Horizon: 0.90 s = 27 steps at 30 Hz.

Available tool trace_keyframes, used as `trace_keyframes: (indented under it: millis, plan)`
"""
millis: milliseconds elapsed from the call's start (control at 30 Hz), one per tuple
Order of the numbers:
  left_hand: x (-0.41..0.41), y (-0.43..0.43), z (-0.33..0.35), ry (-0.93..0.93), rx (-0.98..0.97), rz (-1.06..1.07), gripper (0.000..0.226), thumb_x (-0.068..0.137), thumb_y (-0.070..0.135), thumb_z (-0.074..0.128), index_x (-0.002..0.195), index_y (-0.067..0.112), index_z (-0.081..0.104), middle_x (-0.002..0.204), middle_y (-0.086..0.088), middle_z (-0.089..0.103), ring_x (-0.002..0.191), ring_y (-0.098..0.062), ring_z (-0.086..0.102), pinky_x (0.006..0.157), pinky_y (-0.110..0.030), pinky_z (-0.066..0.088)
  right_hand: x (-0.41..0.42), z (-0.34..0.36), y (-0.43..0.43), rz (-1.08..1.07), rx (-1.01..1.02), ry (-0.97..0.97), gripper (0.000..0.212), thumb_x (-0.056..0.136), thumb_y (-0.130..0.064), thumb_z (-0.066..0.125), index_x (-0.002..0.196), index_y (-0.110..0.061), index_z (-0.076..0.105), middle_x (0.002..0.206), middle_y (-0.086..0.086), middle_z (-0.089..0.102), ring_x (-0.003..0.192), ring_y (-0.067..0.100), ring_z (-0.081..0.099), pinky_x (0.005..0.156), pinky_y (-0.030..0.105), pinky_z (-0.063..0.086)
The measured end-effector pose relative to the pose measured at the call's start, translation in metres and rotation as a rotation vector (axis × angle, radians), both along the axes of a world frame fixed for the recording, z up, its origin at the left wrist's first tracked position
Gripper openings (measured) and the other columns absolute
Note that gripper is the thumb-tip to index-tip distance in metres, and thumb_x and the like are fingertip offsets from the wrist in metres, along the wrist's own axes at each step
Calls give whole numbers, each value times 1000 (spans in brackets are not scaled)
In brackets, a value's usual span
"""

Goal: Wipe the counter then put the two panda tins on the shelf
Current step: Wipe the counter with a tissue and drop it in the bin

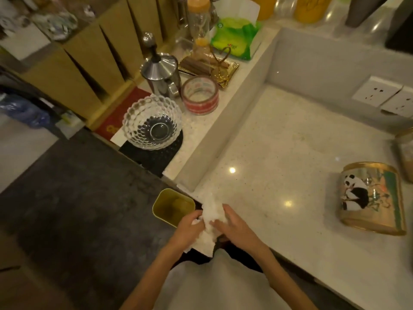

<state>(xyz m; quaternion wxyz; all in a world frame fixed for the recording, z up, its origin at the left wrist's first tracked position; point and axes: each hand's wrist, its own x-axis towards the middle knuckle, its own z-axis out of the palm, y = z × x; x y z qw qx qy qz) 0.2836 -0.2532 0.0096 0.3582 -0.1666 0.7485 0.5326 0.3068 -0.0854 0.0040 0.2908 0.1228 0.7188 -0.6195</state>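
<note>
Both my hands hold a crumpled white paper towel point(211, 214) at the near left corner of the pale speckled counter point(279, 153). My left hand point(190, 227) grips its lower part and my right hand point(232, 222) pinches its upper part. A gold panda tin point(371, 198) lies on its side on the counter at the right, well away from my hands. A second tin point(405, 157) is only partly visible at the right edge.
A small gold bin point(173, 206) stands on the floor just left of my hands. The raised ledge point(223, 108) carries a glass bowl point(152, 123), a metal press pot point(161, 73), a tape roll point(200, 95), a gold tray and a green tissue pack point(237, 38). Wall sockets point(380, 93) sit at the right.
</note>
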Motion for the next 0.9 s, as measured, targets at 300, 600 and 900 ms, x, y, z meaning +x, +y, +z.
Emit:
trace_keyframes:
  millis: [300,600,900]
  plan:
    - [12,-112,0,7,51,338,16,96,21,61,107,32,66,115,2,66,107,-22,65,85,-35,56,-41,-9,-106,207,525,289,24,102,-36,49,118,-22,62,113,-6,63,99,4,60,108,30,46]
    - [-15,-236,-25,-231,440,478,40,94,-8,44,129,5,57,114,-14,67,102,-21,70,82,-35,59,-66,-36,-237,367,322,-45,54,81,-41,73,130,-21,58,127,2,61,113,17,62,97,33,53]
    - [-85,-312,-169,-2,-19,167,18,91,-4,61,90,13,68,78,14,67,75,0,65,67,-9,47,-126,-170,-326,194,468,-388,37,93,-27,67,126,-9,61,124,11,66,115,27,64,84,23,46]
